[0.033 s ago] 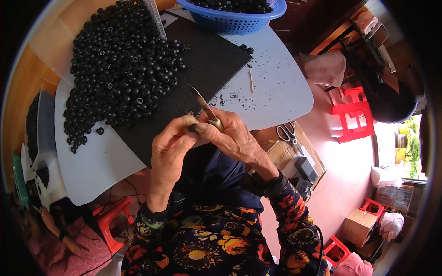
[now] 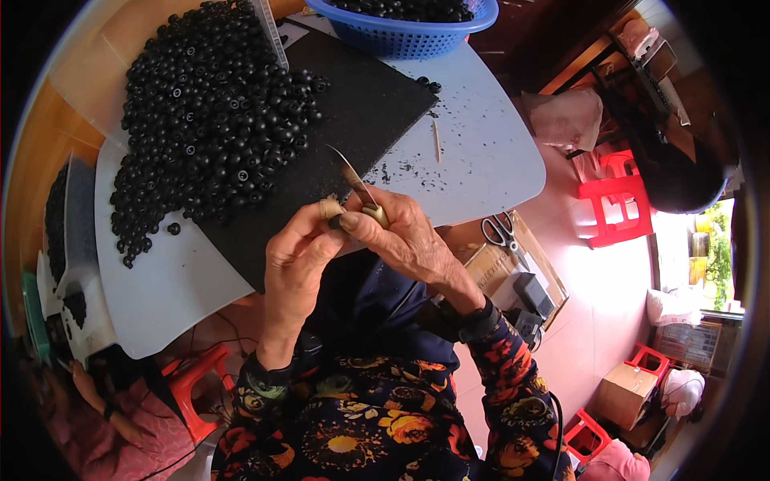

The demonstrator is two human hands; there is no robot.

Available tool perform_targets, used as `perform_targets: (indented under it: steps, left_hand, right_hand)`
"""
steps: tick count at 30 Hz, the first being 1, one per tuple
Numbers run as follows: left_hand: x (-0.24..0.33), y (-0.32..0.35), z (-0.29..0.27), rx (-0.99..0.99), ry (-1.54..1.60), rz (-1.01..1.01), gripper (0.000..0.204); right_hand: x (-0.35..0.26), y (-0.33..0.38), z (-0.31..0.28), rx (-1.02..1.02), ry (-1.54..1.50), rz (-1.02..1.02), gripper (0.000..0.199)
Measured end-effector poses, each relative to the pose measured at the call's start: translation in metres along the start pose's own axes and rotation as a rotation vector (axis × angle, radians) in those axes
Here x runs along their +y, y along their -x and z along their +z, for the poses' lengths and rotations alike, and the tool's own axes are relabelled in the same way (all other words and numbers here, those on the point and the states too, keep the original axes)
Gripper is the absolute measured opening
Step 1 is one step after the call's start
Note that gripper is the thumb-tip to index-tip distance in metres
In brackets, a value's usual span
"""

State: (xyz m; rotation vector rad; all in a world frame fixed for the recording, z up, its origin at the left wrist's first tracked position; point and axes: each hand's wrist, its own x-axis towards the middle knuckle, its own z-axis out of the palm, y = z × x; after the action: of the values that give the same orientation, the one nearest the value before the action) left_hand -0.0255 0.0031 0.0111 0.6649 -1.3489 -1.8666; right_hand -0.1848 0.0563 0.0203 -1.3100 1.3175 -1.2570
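Observation:
My left hand [image 2: 295, 260] pinches a small black rounded piece [image 2: 334, 224] between thumb and forefinger. Tan tape [image 2: 330, 208] wraps that forefinger's tip. In my right hand [image 2: 405, 232] is a small knife with a pale yellowish handle [image 2: 375, 214] and a narrow curved blade [image 2: 350, 174], its tip pointing away from me over the black mat. The right thumb presses against the black piece and hides most of it. Both hands meet just past the table's near edge. A large heap of similar black pieces [image 2: 216, 120] spreads over the table's left side.
The black mat [image 2: 353, 96] lies on a pale table [image 2: 489, 160] with dark scraps and a thin wooden stick [image 2: 437, 141]. A blue basket [image 2: 401, 36] of black pieces stands at the back. Scissors [image 2: 501, 234] lie on a box to the right. Another person's arm [image 2: 104, 405] shows lower left.
My right thumb covers slightly more of the small black piece. The knife and both hands otherwise stay almost where they were.

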Motion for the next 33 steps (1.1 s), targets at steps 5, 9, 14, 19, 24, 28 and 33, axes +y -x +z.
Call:
perform_targets:
  steps: [5, 9, 14, 19, 24, 28, 33]
  left_hand:
    - [0.004, -0.002, 0.008, 0.024, 0.116, -0.060, 0.023]
    - [0.000, -0.007, 0.000, -0.041, 0.328, -0.117, 0.024]
    - [0.004, -0.005, 0.003, 0.020, 0.287, -0.234, 0.028]
    - [0.006, -0.003, 0.006, 0.105, 0.295, -0.166, 0.028]
    - [0.006, -0.006, -0.005, -0.022, 0.218, -0.081, 0.025]
    - [0.011, -0.006, -0.021, 0.057, 0.111, -0.018, 0.022]
    - [0.005, -0.009, -0.019, 0.069, 0.128, -0.045, 0.022]
  right_hand:
    - [0.003, 0.000, -0.003, -0.031, -0.152, 0.093, 0.026]
    - [-0.009, -0.001, -0.002, -0.012, -0.195, 0.115, 0.020]
    - [-0.008, -0.001, 0.008, 0.030, -0.208, 0.006, 0.015]
    - [-0.015, -0.012, 0.012, 0.029, 0.092, -0.042, 0.014]
    - [-0.016, -0.038, -0.011, 0.206, 0.003, 0.038, 0.008]
    - [-0.053, -0.102, -0.054, 0.353, -0.268, -0.058, 0.011]
    - [-0.054, -0.148, -0.086, 0.698, 0.330, -0.232, 0.026]
